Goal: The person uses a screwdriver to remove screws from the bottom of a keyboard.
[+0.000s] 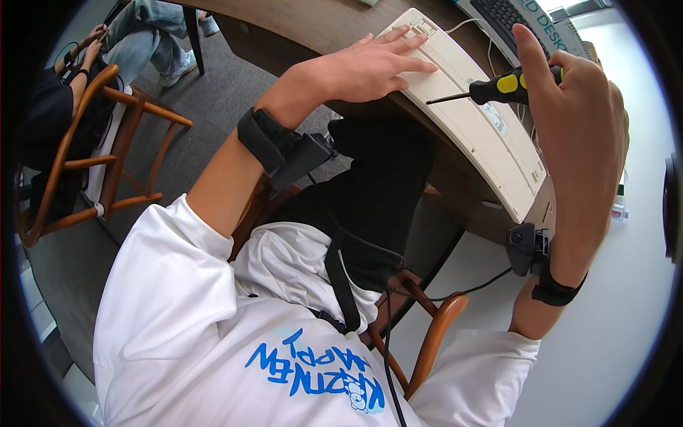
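A long beige keyboard [478, 146] lies underside up along the edge of a dark wooden desk. My left hand [366, 69] rests on its far left end, fingers spread over the casing. A screwdriver [500, 88] with a black and yellow handle and a thin dark shaft is in my right hand [580, 114], whose fingers wrap the handle above the right part of the keyboard. The shaft points left, its tip over the middle of the casing; whether the tip touches it I cannot tell. A pale label [494, 118] shows on the casing.
Behind the keyboard stand a box with a keyboard picture [509, 25] and a pale cable [489, 53]. A small bottle [619, 213] is at the far right. On the left another person sits in a wooden chair [114, 153]. Black cables [388, 334] run from my wrist devices.
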Motion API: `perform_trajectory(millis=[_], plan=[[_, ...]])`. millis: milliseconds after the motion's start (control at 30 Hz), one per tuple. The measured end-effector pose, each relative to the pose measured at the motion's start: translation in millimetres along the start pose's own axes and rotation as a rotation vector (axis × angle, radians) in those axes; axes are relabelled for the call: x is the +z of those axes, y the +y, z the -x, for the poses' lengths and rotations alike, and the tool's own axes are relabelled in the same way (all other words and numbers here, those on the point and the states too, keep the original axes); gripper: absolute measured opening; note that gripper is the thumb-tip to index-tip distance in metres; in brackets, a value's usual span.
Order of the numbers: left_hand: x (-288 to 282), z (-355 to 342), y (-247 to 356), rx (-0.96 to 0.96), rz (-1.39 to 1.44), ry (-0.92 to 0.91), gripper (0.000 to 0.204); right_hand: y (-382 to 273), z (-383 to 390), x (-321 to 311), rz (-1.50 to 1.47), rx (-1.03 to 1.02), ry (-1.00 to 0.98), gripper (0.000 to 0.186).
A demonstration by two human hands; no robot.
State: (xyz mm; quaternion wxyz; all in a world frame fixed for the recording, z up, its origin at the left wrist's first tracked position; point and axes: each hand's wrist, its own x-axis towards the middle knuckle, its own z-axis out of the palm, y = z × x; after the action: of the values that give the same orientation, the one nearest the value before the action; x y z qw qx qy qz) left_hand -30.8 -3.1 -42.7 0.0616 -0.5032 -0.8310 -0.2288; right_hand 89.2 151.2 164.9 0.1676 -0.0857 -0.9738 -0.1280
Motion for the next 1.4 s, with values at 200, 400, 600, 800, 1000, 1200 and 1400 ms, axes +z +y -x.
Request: perform_trajectory(millis=[200,400,600,800,1000,1200,1400], plan=[[-1,0,5,-0.022,-0.036,-0.023,0.051,17,-14,6,0.356,-0.323,0.099,0.059],[0,-8,19,-0.022,-0.072,-0.055,0.053,-18,-13,-8,0.169,0.137,-0.152,0.046],[-1,3,11,-0.076,-0.098,-0.079,0.054,1,-9,11,-0.049,-0.219,-0.112,0.039],[3,-1,10,-0.051,-0.089,-0.069,0.055,26,2,16,-0.444,-0.47,-0.043,0.045],[0,-2,15,-0.07,-0.104,-0.077,0.055,37,-3,23,-0.269,-0.064,-0.028,0.052],[3,-2,10,-0.036,-0.085,-0.053,0.053,20,13,8,-0.267,-0.201,-0.044,0.05],[1,-2,9,-0.022,-0.107,-0.05,0.052,17,23,7,-0.261,-0.485,0.147,0.048]])
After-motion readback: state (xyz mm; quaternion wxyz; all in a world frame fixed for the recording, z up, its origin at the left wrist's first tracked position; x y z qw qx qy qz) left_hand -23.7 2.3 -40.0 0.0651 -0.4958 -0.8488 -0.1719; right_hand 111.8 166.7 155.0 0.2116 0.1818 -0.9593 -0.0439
